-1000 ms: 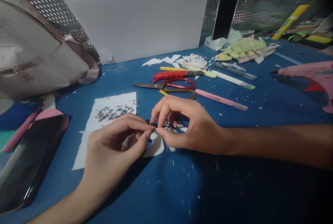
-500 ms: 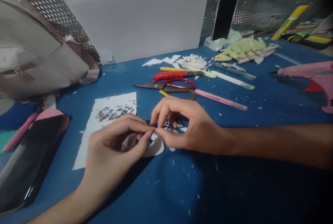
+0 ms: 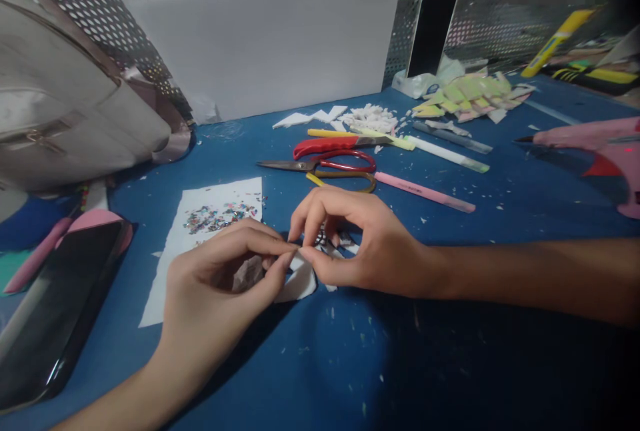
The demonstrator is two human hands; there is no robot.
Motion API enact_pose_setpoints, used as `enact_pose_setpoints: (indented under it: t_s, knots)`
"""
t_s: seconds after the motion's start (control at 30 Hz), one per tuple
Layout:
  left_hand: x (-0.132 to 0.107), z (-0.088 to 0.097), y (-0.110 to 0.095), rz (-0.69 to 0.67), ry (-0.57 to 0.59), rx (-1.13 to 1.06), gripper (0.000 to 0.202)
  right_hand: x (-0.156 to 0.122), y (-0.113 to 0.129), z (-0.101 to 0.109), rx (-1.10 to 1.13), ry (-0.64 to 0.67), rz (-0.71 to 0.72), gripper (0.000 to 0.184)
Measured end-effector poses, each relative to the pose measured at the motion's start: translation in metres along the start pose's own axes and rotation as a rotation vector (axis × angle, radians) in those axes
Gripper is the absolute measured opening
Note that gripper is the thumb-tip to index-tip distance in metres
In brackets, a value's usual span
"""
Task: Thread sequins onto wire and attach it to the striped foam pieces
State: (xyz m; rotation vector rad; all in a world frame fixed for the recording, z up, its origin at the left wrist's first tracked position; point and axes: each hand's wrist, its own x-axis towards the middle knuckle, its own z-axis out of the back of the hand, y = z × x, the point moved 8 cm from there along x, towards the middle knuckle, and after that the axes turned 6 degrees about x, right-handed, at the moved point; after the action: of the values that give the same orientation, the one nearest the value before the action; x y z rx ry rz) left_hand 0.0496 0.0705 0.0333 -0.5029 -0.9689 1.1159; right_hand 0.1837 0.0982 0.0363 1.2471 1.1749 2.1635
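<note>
My left hand [image 3: 220,277] and my right hand [image 3: 367,237] meet over the blue table, thumb and forefinger of each pinched together tip to tip. Whatever lies between the fingertips is too small to make out. Just below the fingertips is a curved white piece [image 3: 303,279], like paper or foam; whether it is held or lying there I cannot tell. Black-and-white scraps [image 3: 345,245] show partly behind my right fingers. A white sheet [image 3: 167,284] with a heap of coloured glitter flakes [image 3: 215,217] lies beside my left hand.
Beyond my hands lie scissors [image 3: 300,165], red-handled pliers [image 3: 325,145], a pink pen [image 3: 425,192] and white scraps [image 3: 370,119]. A pink glue gun [image 3: 590,137] rests at right. A phone [image 3: 60,311] and a bag [image 3: 75,97] are at left; another phone [image 3: 433,34] stands upright behind.
</note>
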Motion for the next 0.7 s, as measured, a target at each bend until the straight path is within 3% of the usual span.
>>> enact_pose_setpoints:
  t_s: [0.43, 0.7]
  knots:
    - [-0.0007, -0.0003, -0.0039, -0.044, 0.013, 0.020, 0.017, 0.0002, 0.0001, -0.0003, -0.011, 0.005, 0.009, 0.010]
    - [-0.0026, -0.0004, 0.0019, 0.079, 0.026, -0.006, 0.011, 0.0018, 0.0002, 0.0008, -0.046, 0.016, 0.021, 0.006]
